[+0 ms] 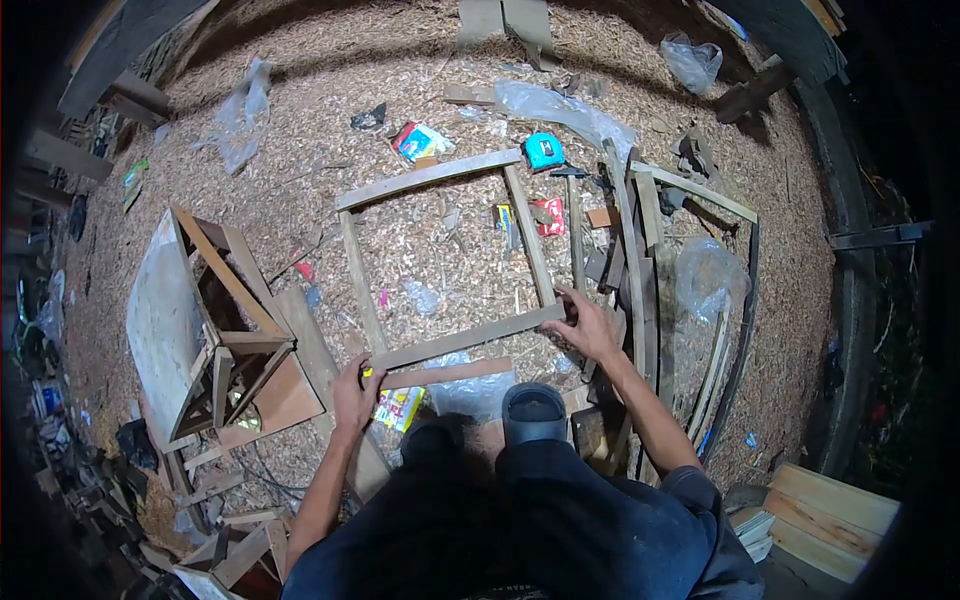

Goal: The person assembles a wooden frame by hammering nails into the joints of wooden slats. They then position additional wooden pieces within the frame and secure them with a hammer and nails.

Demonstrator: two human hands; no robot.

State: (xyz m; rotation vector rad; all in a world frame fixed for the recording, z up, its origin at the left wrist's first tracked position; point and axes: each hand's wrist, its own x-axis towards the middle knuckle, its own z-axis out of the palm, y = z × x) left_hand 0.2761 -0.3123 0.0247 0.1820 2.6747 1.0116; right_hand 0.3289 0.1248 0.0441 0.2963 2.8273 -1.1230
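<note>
A square wooden frame [460,338] made of narrow strips lies over the shavings in front of my feet. My left hand [354,398] grips its near left corner, with the fingers closed at the end of the strip. At the near right corner my right hand [588,326] holds the frame between thumb and fingers. Just below the near strip, a loose reddish wooden slat [446,374] lies close to my left hand. A yellow wrapper [399,406] sits beside that hand, and several long wooden strips [632,262] stand right of my right hand.
A teal tape measure [544,151] lies beyond the frame's far right corner. A wooden stool-like piece [215,330] stands at left, next to a long board [312,350]. Plastic bags [712,275] and wrappers litter the shavings. Stacked planks [830,515] are at lower right.
</note>
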